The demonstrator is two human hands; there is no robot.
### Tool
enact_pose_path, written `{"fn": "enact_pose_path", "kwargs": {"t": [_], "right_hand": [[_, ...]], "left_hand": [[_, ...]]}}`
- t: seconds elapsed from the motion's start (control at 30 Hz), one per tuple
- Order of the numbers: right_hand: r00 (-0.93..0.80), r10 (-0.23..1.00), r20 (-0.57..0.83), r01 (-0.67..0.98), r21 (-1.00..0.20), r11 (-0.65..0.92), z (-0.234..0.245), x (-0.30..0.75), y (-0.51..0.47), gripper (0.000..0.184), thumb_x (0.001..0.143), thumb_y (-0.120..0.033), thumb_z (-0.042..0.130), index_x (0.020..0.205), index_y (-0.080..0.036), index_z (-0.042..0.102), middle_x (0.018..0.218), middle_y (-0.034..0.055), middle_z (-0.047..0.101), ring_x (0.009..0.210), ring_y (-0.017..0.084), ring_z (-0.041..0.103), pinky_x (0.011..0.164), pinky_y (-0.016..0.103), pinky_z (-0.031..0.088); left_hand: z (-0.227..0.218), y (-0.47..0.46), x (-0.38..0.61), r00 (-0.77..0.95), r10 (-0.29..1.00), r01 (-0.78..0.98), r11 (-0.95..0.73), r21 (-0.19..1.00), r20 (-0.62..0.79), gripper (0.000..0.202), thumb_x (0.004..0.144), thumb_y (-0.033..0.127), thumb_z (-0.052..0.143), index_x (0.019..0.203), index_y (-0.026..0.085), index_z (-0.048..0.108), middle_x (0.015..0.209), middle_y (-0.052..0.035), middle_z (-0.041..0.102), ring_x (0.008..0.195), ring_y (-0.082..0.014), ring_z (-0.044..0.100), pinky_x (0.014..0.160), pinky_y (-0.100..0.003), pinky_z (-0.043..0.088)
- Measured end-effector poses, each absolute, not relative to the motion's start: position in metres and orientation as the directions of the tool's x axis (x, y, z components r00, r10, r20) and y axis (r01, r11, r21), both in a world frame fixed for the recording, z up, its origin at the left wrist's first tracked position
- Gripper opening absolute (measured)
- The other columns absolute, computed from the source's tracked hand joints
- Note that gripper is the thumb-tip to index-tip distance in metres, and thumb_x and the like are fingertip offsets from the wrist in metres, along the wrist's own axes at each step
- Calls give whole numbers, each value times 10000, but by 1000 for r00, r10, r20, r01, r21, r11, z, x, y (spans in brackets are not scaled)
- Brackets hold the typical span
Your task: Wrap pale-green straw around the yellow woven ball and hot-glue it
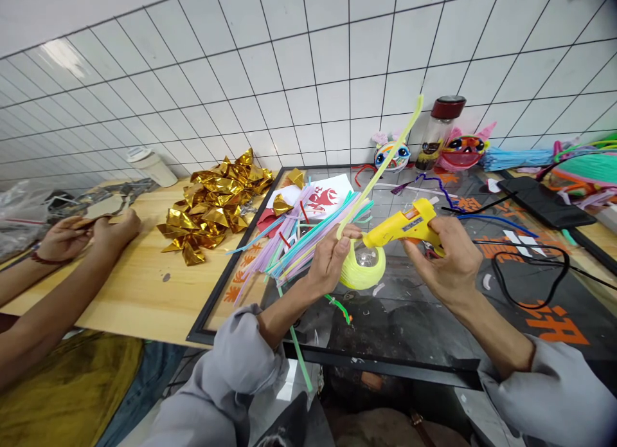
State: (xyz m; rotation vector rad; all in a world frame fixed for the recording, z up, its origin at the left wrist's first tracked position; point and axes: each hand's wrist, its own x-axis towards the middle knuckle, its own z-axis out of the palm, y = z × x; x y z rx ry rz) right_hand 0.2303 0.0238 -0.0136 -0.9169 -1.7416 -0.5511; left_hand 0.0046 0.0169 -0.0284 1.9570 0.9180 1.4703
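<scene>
Evidently the yellow ball [362, 278] was a light thing — fuzzy coils around a hollow, see-through middle that looked like thin plastic, likely to dent under a hard squeeze. It was between the two hands, over the dark tabletop [419, 328]; whether its base touched the surface could not be told. The best hold seemed to be its rounded side, away from the nozzle [367, 240]. The left hand [332, 260] was closed near its rim, thumb and fingers pinching the yellow stem [385, 167], which rose long and free, soft but probably springy. The right hand [450, 260] gripped the glue gun [402, 226] by its handle, the stiff, safer part; the nozzle, close to the ball, might well have been hot. Leftward lay a bundle of stems [294, 244], then a pile of gold paper [212, 202] — and, farther out, a co-worker's hands [116, 231].
</scene>
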Motion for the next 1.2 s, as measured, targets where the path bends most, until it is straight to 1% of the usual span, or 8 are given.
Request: {"fn": "enact_pose_path", "kwargs": {"t": [0.1, 0.3, 0.5, 0.73, 0.83, 0.93, 1.2], "right_hand": [[-176, 300, 937, 783, -51, 620, -13, 230, 22, 205, 862, -259, 688, 1020, -238, 560, 851, 60, 691, 719, 220, 665, 601, 341, 513], [-167, 296, 941, 766, -65, 640, -13, 231, 22, 265, 824, -222, 714, 1044, -214, 565, 839, 54, 673, 720, 220, 658, 602, 337, 521], [-126, 301, 945, 796, -84, 600, -16, 232, 25, 262, 846, -235, 716, 1062, -235, 566, 853, 48, 673, 748, 229, 669, 624, 347, 526], [-125, 292, 948, 820, -67, 568, -17, 233, 27, 238, 856, -276, 716, 1036, -222, 570, 838, 40, 671, 751, 213, 673, 628, 324, 527], [-128, 295, 947, 810, -72, 582, -17, 234, 27, 239, 854, -269, 720, 1036, -218, 575, 840, 44, 675, 759, 221, 674, 633, 328, 525], [-137, 301, 944, 798, -75, 599, -17, 234, 26, 227, 848, -245, 719, 1027, -217, 582, 847, 50, 679, 769, 225, 677, 642, 334, 525], [-184, 294, 938, 769, -49, 638, -11, 233, 24, 295, 819, -197, 719, 1054, -236, 545, 824, 42, 664, 723, 230, 659, 602, 338, 515]], "left_hand": [[-27, 15, 4, 180, 784, 215, -621, 754, 595, 447, 1058, 483, 342, 1055, 178, 668, 1148, -135, 739, 1155, -230, 686, 1043, -432, 528], [-27, 15, 5, 174, 788, 205, -616, 761, 591, 459, 1058, 488, 341, 1049, 175, 676, 1145, -120, 727, 1139, -224, 681, 1047, -420, 522], [-29, 17, 6, 190, 751, 172, -660, 732, 632, 418, 1057, 456, 366, 1061, 193, 689, 1143, -125, 731, 1124, -236, 687, 1029, -446, 544], [-28, 17, 6, 198, 741, 179, -671, 719, 642, 422, 1060, 450, 348, 1103, 214, 696, 1137, -123, 738, 1120, -250, 690, 1026, -491, 561], [-28, 17, 6, 192, 748, 180, -664, 726, 636, 419, 1056, 448, 348, 1103, 232, 704, 1127, -128, 737, 1117, -269, 694, 1023, -519, 564], [-28, 18, 6, 193, 742, 181, -670, 720, 642, 432, 1049, 462, 352, 1078, 221, 710, 1113, -147, 735, 1115, -285, 695, 1021, -536, 562], [-32, 21, 5, 194, 732, 169, -681, 713, 653, 432, 1053, 468, 351, 1042, 191, 682, 1100, -141, 736, 1115, -261, 694, 1025, -505, 562]]}}
